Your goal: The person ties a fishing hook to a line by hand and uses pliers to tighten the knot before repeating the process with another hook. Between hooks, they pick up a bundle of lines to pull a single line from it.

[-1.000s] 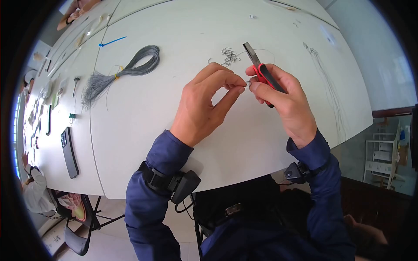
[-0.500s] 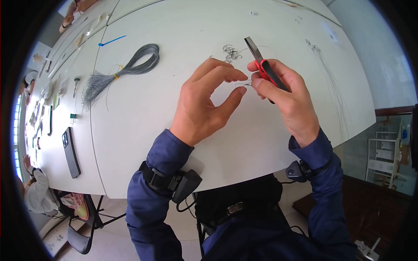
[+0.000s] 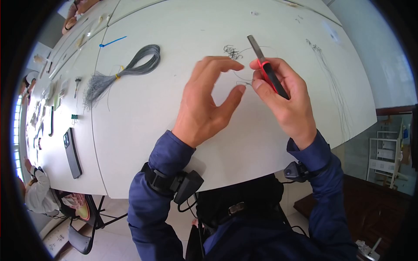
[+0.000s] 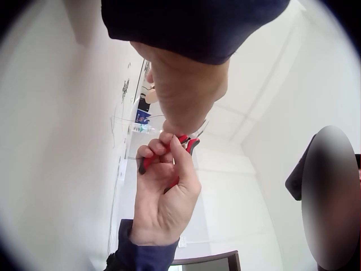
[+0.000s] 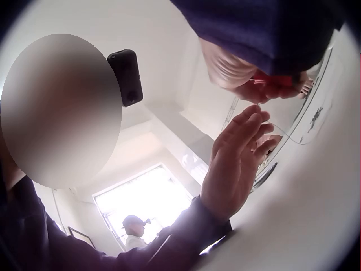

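Table: white top (image 3: 143,130), joined from panels, with stuff spread all over it.
Thin line: (image 3: 244,81) looped bit up in the air between the two hands, over the table.
Right hand: (image 3: 287,98) fingers curled round the red-and-black pliers (image 3: 270,74), thumb and fingertips also on the line, nose of the pliers pointing away from the body.
Left hand: (image 3: 204,95) fingers spread wide from the thumb, thumb tip right by the loop; can't tell if it touches.
Hooks: little dark pile (image 3: 233,52) just beyond the hands.
Grey bundle: (image 3: 130,70) off to the left, yellow tie round it, phone (image 3: 72,152) nearer the body.
Loose strands: (image 3: 331,78) laid out on the right.
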{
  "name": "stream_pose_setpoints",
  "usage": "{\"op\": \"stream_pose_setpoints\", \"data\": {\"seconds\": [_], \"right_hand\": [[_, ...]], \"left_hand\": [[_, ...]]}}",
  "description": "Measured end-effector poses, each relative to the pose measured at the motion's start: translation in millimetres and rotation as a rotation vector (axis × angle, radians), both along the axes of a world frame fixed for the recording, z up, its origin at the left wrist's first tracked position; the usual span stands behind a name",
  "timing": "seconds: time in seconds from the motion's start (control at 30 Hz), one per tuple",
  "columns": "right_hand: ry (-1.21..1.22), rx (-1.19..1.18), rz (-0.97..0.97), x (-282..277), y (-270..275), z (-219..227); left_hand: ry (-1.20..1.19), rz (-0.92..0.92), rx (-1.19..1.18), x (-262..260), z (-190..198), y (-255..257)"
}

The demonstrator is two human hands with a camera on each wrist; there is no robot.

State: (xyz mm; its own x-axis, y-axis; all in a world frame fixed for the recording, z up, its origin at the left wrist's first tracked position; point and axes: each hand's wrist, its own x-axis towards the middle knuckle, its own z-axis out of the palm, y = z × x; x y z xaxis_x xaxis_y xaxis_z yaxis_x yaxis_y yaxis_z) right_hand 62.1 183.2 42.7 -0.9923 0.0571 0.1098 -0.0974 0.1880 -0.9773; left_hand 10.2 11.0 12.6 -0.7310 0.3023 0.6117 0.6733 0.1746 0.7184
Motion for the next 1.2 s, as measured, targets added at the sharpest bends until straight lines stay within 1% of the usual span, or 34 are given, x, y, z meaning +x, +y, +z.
{"op": "stream_pose_setpoints", "data": {"seconds": [0.1, 0.13, 0.23, 0.27, 0.33, 0.67, 0.77, 0.83, 0.97, 1.03, 1.13, 1.2], "right_hand": [[0.091, 0.044, -0.089, 0, -4, 0], [0.119, 0.062, -0.12, -1, -6, 0], [0.182, 0.122, -0.166, -1, -13, 1], [0.194, 0.114, -0.167, -1, -15, -1], [0.216, 0.097, -0.169, -3, -18, -4], [0.144, 0.022, -0.131, -4, -30, -5], [0.136, 0.023, -0.125, -4, -31, -6], [0.142, 0.05, -0.127, -3, -30, -6], [0.03, 0.059, -0.052, 3, -7, 5], [-0.098, 0.103, 0.042, 8, 7, 11], [-0.208, 0.131, 0.104, 12, 12, 14], [-0.212, 0.119, 0.11, 10, 11, 12]], "left_hand": [[-0.212, 0.05, 0.039, 0, -5, -7], [-0.342, -0.039, 0.052, 1, -5, -8], [-0.709, -0.205, 0.29, 10, 0, 2], [-0.772, -0.226, 0.339, 11, 1, 2], [-0.807, -0.256, 0.409, 9, -3, 1], [-0.887, -0.334, 0.598, 4, -8, 0], [-0.885, -0.316, 0.606, 4, -9, 0], [-0.86, -0.296, 0.522, 3, -5, -3], [-0.78, -0.211, 0.398, -3, -5, -7], [-0.753, -0.172, 0.353, -4, -6, -8], [-0.677, -0.15, 0.276, -5, -9, -8], [-0.626, -0.132, 0.259, -5, -11, -7]]}}
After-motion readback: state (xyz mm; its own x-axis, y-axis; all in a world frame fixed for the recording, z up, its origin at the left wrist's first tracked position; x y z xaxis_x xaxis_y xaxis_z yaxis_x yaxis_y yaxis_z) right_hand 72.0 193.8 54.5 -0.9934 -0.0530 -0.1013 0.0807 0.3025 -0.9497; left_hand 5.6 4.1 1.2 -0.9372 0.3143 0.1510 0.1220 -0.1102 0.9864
